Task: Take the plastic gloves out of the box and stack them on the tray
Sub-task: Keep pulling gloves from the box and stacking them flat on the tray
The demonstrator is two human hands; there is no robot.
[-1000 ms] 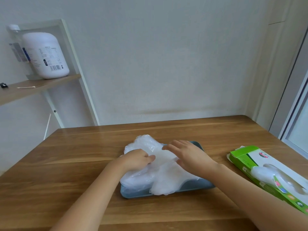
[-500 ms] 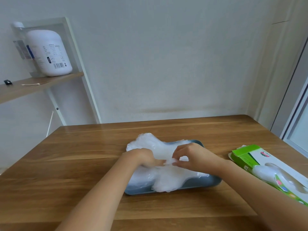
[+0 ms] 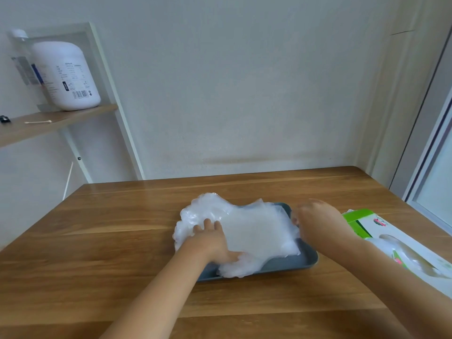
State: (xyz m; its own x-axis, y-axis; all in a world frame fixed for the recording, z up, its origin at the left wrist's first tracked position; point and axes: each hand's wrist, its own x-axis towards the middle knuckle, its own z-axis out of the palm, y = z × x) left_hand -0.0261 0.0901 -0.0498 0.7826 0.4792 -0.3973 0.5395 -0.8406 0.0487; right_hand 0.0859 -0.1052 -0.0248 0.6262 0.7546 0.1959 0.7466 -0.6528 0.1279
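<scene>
Several gloves (image 3: 256,231) lie heaped on the tray (image 3: 305,261), spilling over its left rim. More show in the box (image 3: 362,223), so work remains. The left hand (image 3: 212,238) presses flat on the heap. The right hand (image 3: 315,221) is blurred at the heap's right edge, so I cannot tell its grip. The surface (image 3: 122,241) gives room to the left, and the box crowds the right.

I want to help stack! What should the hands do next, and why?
Probably the right hand reaches to the green box for the glove poking out: the left hand presses the glove pile flat on the tray.
</scene>
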